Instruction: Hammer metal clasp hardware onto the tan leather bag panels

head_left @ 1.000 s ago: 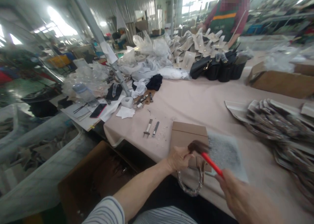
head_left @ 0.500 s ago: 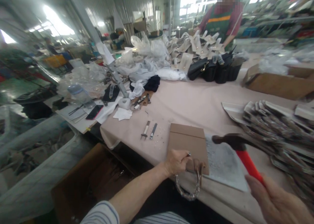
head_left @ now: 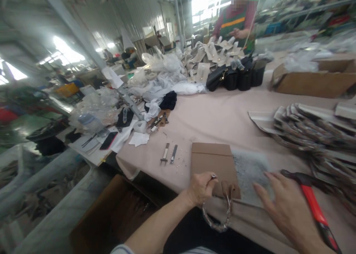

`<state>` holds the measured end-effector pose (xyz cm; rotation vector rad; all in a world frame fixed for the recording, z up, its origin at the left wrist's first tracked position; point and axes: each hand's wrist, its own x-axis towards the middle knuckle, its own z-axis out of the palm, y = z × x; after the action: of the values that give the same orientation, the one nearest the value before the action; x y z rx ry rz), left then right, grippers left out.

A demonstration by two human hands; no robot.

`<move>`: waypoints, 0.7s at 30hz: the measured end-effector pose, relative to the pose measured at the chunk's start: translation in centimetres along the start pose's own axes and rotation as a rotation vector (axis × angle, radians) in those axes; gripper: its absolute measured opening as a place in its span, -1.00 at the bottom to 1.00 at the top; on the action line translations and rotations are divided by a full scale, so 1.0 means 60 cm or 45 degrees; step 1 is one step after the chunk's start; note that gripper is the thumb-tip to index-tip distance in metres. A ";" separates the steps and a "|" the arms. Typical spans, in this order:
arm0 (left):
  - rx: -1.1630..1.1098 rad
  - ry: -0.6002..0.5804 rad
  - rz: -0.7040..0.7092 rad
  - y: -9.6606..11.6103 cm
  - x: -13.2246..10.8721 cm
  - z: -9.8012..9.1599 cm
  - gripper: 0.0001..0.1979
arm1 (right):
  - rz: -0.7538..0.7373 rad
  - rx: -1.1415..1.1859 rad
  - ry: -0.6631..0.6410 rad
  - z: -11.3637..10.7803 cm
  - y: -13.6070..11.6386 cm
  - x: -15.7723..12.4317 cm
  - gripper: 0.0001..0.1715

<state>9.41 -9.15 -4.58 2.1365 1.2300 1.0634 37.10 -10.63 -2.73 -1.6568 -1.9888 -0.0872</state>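
Note:
My left hand (head_left: 202, 187) is closed in a pinch over the near part of a brown board (head_left: 213, 159). A small shiny metal piece shows at its fingertips. From beside the fingers a brown bag handle (head_left: 229, 205), wrapped in clear plastic, loops down over the table edge; part of it is hidden by the hand. My right hand (head_left: 289, 205) is open, fingers spread, over the near right part of a pale, scuffed slab (head_left: 251, 172). Just right of that hand lies a hammer (head_left: 311, 200) with a red and black grip, free of the fingers.
Two small metal tools (head_left: 169, 154) lie left of the board among white crumbs. Plastic-wrapped brown handles (head_left: 308, 131) are heaped at right, near a cardboard box (head_left: 314, 79). Black bags (head_left: 236, 76) and pale pieces stand at the back, before a person (head_left: 236, 20).
My right hand has let go of the hammer, which now lies to its right, and has moved left with fingers spread. My left hand keeps its pinch. The view has shifted slightly.

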 end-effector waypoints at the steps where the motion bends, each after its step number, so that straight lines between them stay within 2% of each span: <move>1: -0.002 -0.003 -0.003 0.000 -0.001 -0.001 -0.79 | -0.072 0.033 -0.018 0.016 -0.043 0.005 -0.42; 3: 0.021 -0.007 -0.005 0.000 -0.003 -0.002 -0.78 | -0.189 0.046 -0.130 0.047 -0.115 0.007 -0.45; 5: 0.081 -0.040 0.018 0.001 -0.005 -0.002 -0.76 | -0.197 0.001 -0.208 0.072 -0.157 -0.001 -0.40; 7: 0.125 -0.203 0.129 0.003 -0.002 0.000 -0.78 | -0.174 -0.039 -0.260 0.086 -0.169 -0.014 -0.34; 9: 0.077 -0.352 0.207 0.001 0.007 0.000 -0.80 | -0.164 -0.043 -0.290 0.092 -0.162 -0.022 -0.32; 10: 0.020 -0.304 0.150 -0.002 0.014 -0.003 -0.78 | -0.163 -0.039 -0.295 0.093 -0.156 -0.024 -0.32; 11: -0.051 -0.142 0.009 -0.007 0.022 -0.007 -0.74 | -0.161 -0.034 -0.297 0.093 -0.150 -0.025 -0.31; 13: -0.195 0.358 -0.431 -0.024 0.039 -0.025 -0.62 | -0.154 -0.024 -0.301 0.093 -0.144 -0.023 -0.26; 14: -0.245 0.548 -0.628 -0.034 0.046 -0.038 -0.59 | -0.147 -0.017 -0.303 0.093 -0.144 -0.022 -0.25; 15: -0.258 0.637 -0.761 -0.045 0.051 -0.052 -0.59 | -0.142 -0.007 -0.308 0.093 -0.146 -0.020 -0.24; 17: -0.121 0.564 -0.824 -0.064 0.055 -0.083 -0.66 | -0.124 0.009 -0.293 0.088 -0.154 -0.020 -0.24; 21: 0.457 0.305 -0.765 -0.082 0.044 -0.128 -0.83 | -0.040 -0.011 -0.175 0.054 -0.173 -0.041 -0.38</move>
<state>1.54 -4.36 -2.35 1.6972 2.1364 0.8852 26.53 -14.10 -3.58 -1.6773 -2.1191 0.0067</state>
